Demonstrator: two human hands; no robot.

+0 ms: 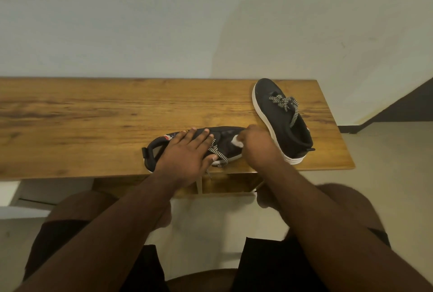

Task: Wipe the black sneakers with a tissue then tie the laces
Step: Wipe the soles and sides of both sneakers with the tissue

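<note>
Edges: near black fabric sneaker with white sole (225, 138) lies on its side at the front edge of the brown wood-grain table (93, 116), one black-and-white checked lace (219, 154) trailing over that edge.
Room: bare tabletop stretches wide to the left; second black sneaker (281, 120) stands upright near the right edge, its laces loose.
Left hand (187, 151): fingers straight, flat, pressing the near sneaker down.
Right hand (256, 144): curled around a white tissue (236, 143), held against the sneaker's upper.
Surroundings: pale wall (164, 22) behind, light floor (386, 163) to the right.
</note>
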